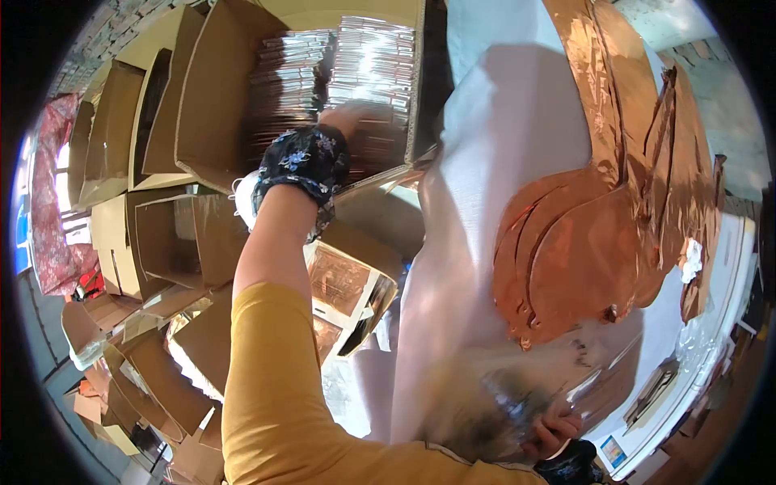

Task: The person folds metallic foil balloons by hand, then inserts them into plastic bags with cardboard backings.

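My left hand reaches into a large open cardboard box, over two rows of thin, shiny, tightly packed flat pieces. Its fingers are blurred and partly lost against the packed pieces, so their grip cannot be made out. At the lower right, my right hand has its fingers curled at the edge of a smeared, dark, partly shiny thing over the pale-covered table. Beyond that hand lies a pile of copper-coloured foil-like sheets with rounded ends. Dark floral cuffs cover both wrists.
The pale cloth hangs over the table's left edge. Below my left arm stands a smaller carton with copper-coloured pieces. Several open cardboard boxes crowd the left side. Clear plastic lies near the right table edge.
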